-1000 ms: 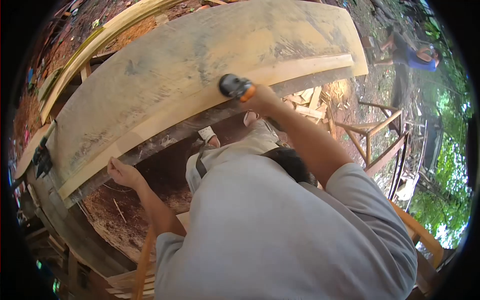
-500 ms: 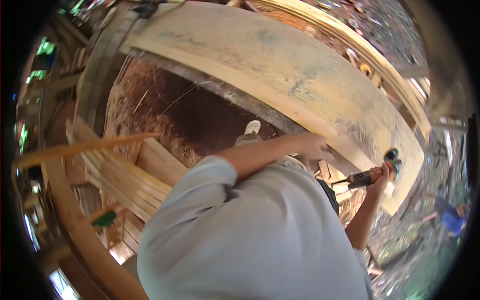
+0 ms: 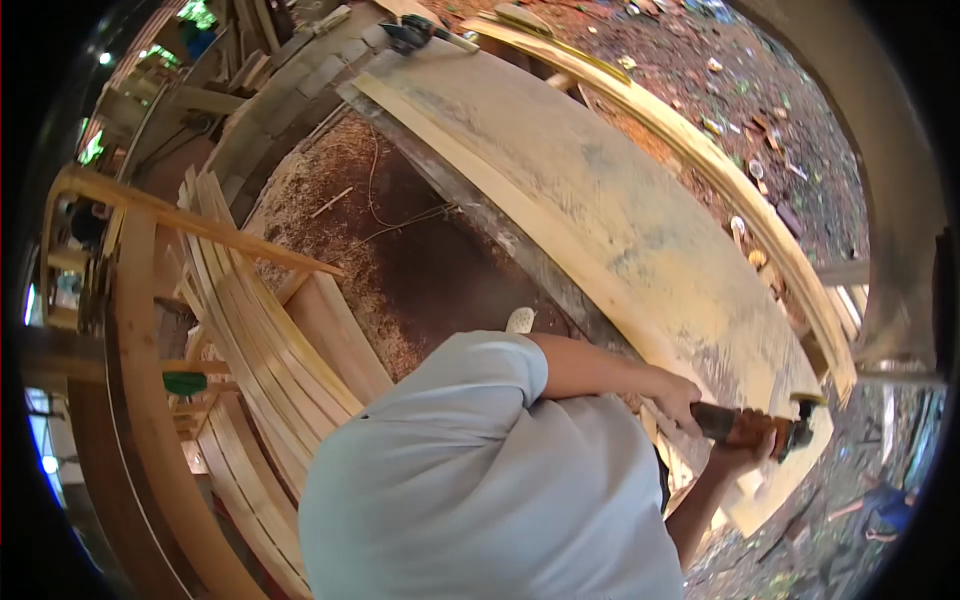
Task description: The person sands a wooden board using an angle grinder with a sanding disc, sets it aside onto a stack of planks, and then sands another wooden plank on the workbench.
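Both my 2 hands on 1 grinder. Left hand (image 3: 674, 400): fingers curled around the back end of the grinder (image 3: 712, 421). Right hand (image 3: 748, 442): fingers wrapped around its body, near the head, palm side partly hidden. Grinder is at the right end of a big board (image 3: 600, 205); its disc (image 3: 808, 398) shows nearly edge-on there. Touching the board or just above it, can't tell.

Board surface is smudged with dark patches. 1 pale wood strip (image 3: 490, 190) lies along its near edge. A 2nd power tool (image 3: 405, 37) sits at the board's far left end, well apart from my hands. Past the board, a long curved beam (image 3: 690, 140). To my left, a stack of slats (image 3: 265, 320). 1 white shoe (image 3: 520, 320) pokes out past my sleeve (image 3: 500, 365). Far right, 1 person in blue (image 3: 888, 505), blurred.
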### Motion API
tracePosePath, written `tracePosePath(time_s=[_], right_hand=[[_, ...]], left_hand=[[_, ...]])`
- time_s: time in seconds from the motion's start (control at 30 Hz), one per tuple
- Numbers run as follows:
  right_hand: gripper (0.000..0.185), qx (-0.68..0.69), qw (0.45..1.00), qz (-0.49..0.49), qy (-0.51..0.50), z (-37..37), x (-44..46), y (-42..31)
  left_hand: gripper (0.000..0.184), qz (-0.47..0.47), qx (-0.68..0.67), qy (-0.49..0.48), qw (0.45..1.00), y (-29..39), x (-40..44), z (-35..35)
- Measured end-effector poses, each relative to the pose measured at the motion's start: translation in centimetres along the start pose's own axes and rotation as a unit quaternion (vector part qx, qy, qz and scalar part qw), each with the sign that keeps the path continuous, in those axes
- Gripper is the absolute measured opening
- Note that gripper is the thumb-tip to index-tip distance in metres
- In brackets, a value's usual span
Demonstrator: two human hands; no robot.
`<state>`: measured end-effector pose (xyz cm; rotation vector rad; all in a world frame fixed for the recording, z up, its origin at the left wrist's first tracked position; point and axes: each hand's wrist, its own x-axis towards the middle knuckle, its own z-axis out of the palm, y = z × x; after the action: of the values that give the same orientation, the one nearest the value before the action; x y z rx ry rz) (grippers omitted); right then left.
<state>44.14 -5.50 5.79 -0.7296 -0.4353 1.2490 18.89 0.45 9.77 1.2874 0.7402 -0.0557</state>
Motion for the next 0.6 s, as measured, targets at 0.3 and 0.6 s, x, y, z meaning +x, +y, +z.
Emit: tracePosePath(time_s=[0.3,0.6], right_hand=[[0.050,0.053,0.994,-0.099,-0.015,2.0,-0.2,-4.3],[0.038,-0.017,0.980,-0.183,0.079,-1.2,-1.5,-6.2]], left_hand=[[0.055,0.201,0.156,0.084,0.963,4.5,1.5,1.6],[0.039,0.431,0.346,0.064,0.831,8.2,6.8,5.3]])
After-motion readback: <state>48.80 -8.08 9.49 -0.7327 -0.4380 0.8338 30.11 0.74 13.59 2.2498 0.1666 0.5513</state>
